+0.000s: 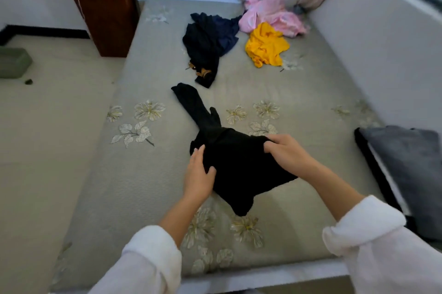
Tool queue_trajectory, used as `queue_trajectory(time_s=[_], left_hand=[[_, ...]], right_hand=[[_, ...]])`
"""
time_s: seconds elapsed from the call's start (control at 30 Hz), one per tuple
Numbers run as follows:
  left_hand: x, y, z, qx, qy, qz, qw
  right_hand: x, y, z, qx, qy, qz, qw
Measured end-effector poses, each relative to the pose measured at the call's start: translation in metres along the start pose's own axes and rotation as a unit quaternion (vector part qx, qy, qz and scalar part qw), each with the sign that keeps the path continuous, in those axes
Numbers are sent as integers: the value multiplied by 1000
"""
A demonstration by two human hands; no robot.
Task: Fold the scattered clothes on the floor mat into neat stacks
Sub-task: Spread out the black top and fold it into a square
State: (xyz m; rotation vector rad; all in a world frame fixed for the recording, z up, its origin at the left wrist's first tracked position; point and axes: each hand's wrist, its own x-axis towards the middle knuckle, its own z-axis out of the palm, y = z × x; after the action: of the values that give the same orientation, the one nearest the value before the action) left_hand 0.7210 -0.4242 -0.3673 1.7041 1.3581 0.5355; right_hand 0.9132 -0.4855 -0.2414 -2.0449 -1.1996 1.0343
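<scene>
Covering most of the view: floor mat (167,66), grey-green with embroidered pale flowers, running from the near edge to the far wall.
Right edge: grey cushion (401,162), lying along the mat's side by the wall.
Far left: brown cabinet (107,18), standing just off the mat's corner.
Centre: black garment (239,169), partly folded on the mat in front of the person, one long narrow part stretching away toward the far pile.
Far pile: dark clothes (205,40), crumpled in a heap, well apart from the black garment.
Far corner: pink garment (270,16), bunched against the wall, touching the dark clothes.
Beside it: yellow garment (265,46), crumpled, overlapping the pink one's near edge.
Right hand (284,150): fingers curled, pinching the black garment's far right edge.
Left hand (198,174): fingers straight and together, thumb spread, laid flat on the garment's left edge.
</scene>
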Motion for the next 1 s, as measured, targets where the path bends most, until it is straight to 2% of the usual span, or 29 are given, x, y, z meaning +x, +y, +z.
queue_trajectory(time_s=[0.07, 0.2, 0.47, 0.53, 0.6, 0.67, 0.77, 0.87, 0.9, 0.93, 1.0], left_hand=[[10, 12, 5, 3, 9, 13, 1000], [20, 20, 15, 22, -73, 9, 997], [18, 54, 12, -99, -74, 24, 992], [22, 72, 2, -113, -43, 21, 992], [26, 90, -11, -100, -18, 40, 994], [28, 108, -30, -73, -24, 65, 995], [30, 133, -65, -10, -141, 62, 988], [45, 149, -92, 118, -303, 34, 945], [53, 152, -97, 156, -333, 31, 929], [63, 154, -99, 208, -320, 34, 924], [82, 160, -100, 289, -212, 39, 933]], right_hand=[[-13, -12, -15, 1, -5, -9, 1000], [-35, -27, -47, 27, -32, -25, 999], [-55, -1, -118, 145, 27, 3, 989], [-58, 12, -134, 133, -11, 4, 991], [-62, 22, -149, 72, -87, -4, 994], [-62, 37, -164, -68, -86, -8, 994], [-50, 61, -182, -213, 9, -9, 977], [-31, 72, -195, -317, 44, -2, 947], [-24, 73, -199, -354, 49, 3, 934], [-16, 73, -203, -385, 58, 11, 921], [-1, 69, -209, -436, 97, 26, 894]])
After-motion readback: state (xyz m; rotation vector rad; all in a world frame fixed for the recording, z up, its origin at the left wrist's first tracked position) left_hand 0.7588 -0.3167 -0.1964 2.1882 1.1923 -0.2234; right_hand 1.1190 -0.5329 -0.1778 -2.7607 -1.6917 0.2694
